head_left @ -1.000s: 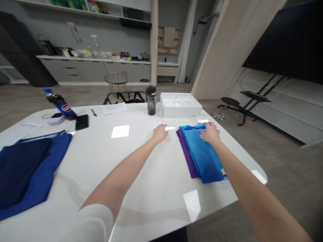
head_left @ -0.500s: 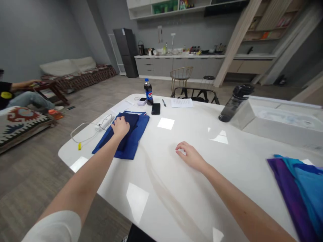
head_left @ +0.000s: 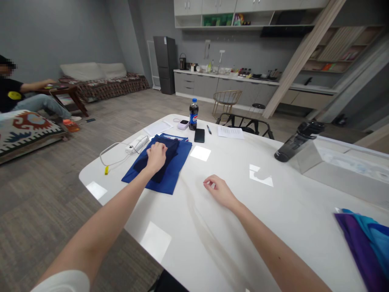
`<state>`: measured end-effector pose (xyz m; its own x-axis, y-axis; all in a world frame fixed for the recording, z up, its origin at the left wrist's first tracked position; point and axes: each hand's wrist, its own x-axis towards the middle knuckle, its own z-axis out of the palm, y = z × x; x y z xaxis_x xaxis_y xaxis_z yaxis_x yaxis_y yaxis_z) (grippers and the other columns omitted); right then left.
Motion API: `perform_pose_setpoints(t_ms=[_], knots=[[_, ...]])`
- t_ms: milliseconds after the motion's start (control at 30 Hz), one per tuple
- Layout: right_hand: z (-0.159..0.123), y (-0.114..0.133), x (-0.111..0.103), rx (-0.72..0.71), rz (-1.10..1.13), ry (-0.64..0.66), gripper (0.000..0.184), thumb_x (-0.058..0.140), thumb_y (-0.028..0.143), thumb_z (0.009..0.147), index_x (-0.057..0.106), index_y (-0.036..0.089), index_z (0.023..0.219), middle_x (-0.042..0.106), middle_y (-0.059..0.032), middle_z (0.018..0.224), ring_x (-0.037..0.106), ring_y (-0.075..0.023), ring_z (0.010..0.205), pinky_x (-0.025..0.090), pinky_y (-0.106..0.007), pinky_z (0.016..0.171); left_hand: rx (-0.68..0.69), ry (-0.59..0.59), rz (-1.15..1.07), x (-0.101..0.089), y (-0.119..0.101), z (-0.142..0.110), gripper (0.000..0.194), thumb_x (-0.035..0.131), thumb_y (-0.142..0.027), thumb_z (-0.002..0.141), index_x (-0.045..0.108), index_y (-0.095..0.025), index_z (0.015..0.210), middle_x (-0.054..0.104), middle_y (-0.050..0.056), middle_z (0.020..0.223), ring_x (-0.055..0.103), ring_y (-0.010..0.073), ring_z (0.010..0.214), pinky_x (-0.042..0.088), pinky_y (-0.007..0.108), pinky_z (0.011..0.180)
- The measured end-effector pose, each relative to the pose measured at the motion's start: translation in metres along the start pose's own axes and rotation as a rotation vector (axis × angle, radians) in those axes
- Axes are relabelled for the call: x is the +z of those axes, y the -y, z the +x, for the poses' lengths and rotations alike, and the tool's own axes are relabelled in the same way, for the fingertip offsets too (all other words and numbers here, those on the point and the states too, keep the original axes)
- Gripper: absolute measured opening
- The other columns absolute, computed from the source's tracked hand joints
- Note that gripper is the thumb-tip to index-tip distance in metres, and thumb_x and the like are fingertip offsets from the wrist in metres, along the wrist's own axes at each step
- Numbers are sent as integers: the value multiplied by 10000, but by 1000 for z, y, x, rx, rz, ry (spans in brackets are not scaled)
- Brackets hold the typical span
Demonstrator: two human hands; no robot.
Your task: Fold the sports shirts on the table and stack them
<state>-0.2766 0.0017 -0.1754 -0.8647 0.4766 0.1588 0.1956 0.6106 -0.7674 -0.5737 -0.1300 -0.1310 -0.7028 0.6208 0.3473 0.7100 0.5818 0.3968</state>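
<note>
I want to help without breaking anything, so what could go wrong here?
The left hand rests on the navy cloth, which lies on the blue cloth. If the cloths get pulled, they might catch the white charger cable beside them and drag it. The upright Pepsi bottle stands just beyond them, so a wide sweep could perhaps tip it over.

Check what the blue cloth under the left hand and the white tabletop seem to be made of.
The blue cloth looks like a soft matte textile, lying in folds; its fibre cannot be told. The tabletop looks like polished stone or laminate: glossy, with mirror-like reflections.
</note>
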Motion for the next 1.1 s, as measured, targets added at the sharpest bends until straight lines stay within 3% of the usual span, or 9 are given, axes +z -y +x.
perform_pose_setpoints(t_ms=[67, 200, 267, 333, 500, 567, 767, 967, 1100], knots=[[-2, -2, -9, 27, 33, -65, 226, 604, 302, 906, 671, 217, 1105, 663, -78, 1125, 633, -179, 866, 524, -350, 814, 170, 33, -133, -12, -43, -29, 225, 358, -298, 1028, 562, -221, 970, 624, 103, 1099, 545, 277, 1096, 378, 451, 991], [-19, -9, -38, -23, 40, -166, 901, 769, 304, 736, 367, 281, 1542, 412, -152, 1533, 616, -217, 1008, 543, -394, 849, 568, 306, -426, -24, -130, -109, 214, 352, -290, 1034, 532, -244, 928, 628, 60, 1005, 564, 224, 995, 402, 413, 954], [-42, -12, -56, -82, -17, -132, 839, 740, 231, 717, 449, 269, 1503, 434, -149, 1525, 597, -252, 1115, 515, -414, 923, 780, 496, -594, -22, -158, -144, 180, 410, -315, 1030, 532, -259, 911, 640, 46, 976, 590, 202, 985, 428, 382, 970], [-75, -14, -70, -73, -102, -26, 508, 658, 178, 757, 660, 248, 1261, 627, -114, 1306, 620, -261, 1093, 489, -411, 940, 881, 606, -686, -12, -171, -165, 149, 486, -351, 1012, 550, -273, 902, 669, 27, 978, 622, 183, 1008, 412, 361, 1060], [-179, -5, -78, 254, -410, 46, 111, 584, 277, 892, 668, 245, 955, 725, -52, 839, 672, -260, 765, 440, -334, 680, 235, 286, -313, 55, -177, -159, 401, 488, -474, 983, 581, -223, 1282, 488, 183, 1517, 431, 344, 1424, 188, 560, 1232], [-212, 4, -72, 308, -490, 47, 99, 590, 264, 887, 645, 253, 968, 737, -49, 833, 679, -264, 738, 404, -320, 638, 115, 338, -164, 91, -188, -148, 640, 486, -560, 960, 455, -179, 1473, 309, 233, 1634, 307, 410, 1501, 188, 593, 1221], [-262, 30, -56, 251, -624, 70, 176, 633, 263, 883, 677, 212, 1045, 739, -84, 819, 664, -275, 754, 409, -381, 748, 279, 509, -121, 164, -267, -128, 822, 529, -635, 907, 333, -212, 1584, 245, 218, 1667, 247, 415, 1531, 176, 575, 1230], [-274, 40, -75, 187, -350, 97, 414, 684, 600, 884, 727, 275, 1137, 751, -56, 859, 655, -266, 868, 419, -378, 816, 469, 413, -151, 184, -355, -133, 756, 568, -600, 907, 427, -174, 1516, 385, 222, 1583, 272, 410, 1495, 58, 652, 1231], [-266, 20, -99, 295, -130, 18, 305, 558, 512, 990, 750, 290, 1074, 746, -20, 883, 667, -209, 823, 457, -323, 775, 424, 439, -94, 190, -389, -142, 543, 597, -398, 932, 526, -161, 1415, 498, 247, 1452, 393, 427, 1380, 162, 714, 1180]])
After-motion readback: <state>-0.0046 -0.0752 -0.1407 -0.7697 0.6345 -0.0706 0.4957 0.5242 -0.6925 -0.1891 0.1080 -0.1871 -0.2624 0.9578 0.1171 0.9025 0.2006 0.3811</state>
